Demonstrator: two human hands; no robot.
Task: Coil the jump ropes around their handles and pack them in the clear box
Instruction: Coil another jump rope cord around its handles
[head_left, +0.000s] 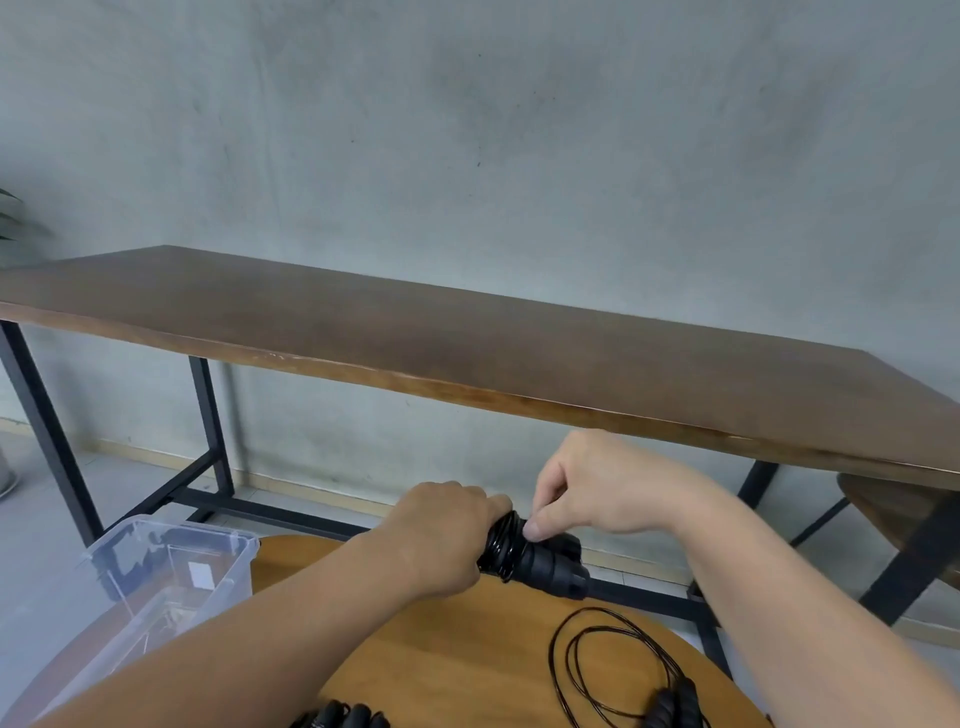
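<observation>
My left hand grips a pair of black jump rope handles with thin black cord wound tightly round them, held above a round wooden table. My right hand pinches the cord at the coil with thumb and fingers. A second rope lies on the table at the right, its cord in loose loops and one ribbed handle showing. More black handles peek in at the bottom edge. The clear box stands at the left; dark items show through its far wall.
A long dark wooden table on black metal legs stands ahead against a grey concrete wall. A wooden stool sits under its right end. A plant's leaves show at the far left.
</observation>
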